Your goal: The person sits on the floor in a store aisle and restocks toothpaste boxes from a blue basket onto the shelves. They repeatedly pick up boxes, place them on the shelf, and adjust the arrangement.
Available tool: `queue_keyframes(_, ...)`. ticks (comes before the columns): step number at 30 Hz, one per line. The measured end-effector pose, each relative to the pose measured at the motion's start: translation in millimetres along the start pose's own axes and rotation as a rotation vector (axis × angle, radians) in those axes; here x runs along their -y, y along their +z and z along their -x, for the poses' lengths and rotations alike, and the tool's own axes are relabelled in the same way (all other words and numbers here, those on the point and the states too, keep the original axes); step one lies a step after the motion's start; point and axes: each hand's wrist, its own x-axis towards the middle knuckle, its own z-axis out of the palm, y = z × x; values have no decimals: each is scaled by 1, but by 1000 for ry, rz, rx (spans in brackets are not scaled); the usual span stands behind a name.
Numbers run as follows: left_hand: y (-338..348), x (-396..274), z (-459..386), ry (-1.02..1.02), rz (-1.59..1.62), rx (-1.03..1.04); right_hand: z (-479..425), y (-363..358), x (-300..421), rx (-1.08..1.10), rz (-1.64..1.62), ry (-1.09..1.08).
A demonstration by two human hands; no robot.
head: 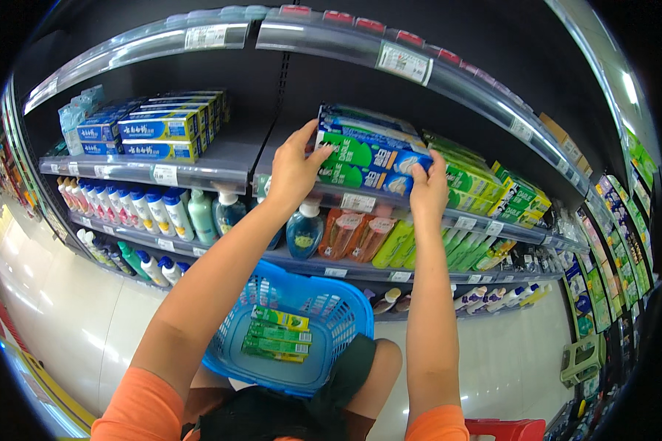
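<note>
Both hands press on the ends of a stacked block of blue-and-green Darlie toothpaste boxes point(364, 160) at the front of a shelf. My left hand point(296, 165) has its thumb on the green end and its fingers along the left side. My right hand point(430, 190) has its thumb on the front near the blue right end and its fingers at the side. A blue plastic basket point(364, 300) is by my knees, with several green-and-yellow toothpaste boxes point(278, 333) lying inside it. Yellow-green toothpaste boxes point(469, 184) stand just right of my right hand.
Blue-and-yellow toothpaste boxes point(157, 132) are stacked on the shelf's left part. Below stand pump bottles point(303, 234) and white bottles with blue caps point(154, 212). The upper shelf edge point(331, 36) runs above my hands. A red object point(505, 430) is at the lower right.
</note>
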Motion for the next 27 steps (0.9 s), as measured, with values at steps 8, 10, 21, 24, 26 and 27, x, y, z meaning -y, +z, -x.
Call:
queue_keyframes(8,-1,0,8,30,-147,-17,32,-8,-4,-147,161,-221)
queue_keyframes(10,-16,5,24,160,-69,-61,67,-5,7,-170,64,-293)
queue_keyframes(21,-58,137,224,-546,-270,594,281,82,-99,1047,134,235)
queue_keyframes(24,-77,210,290,-776,-459,764,323,94,-125,1255,302,411)
queue_keyframes(26,-86,199,296,-850,-597,895,337,93,-140,1325,365,564)
queue_keyframes(27,-85,203,298,-923,-629,953,345,96,-154,1340,360,638)
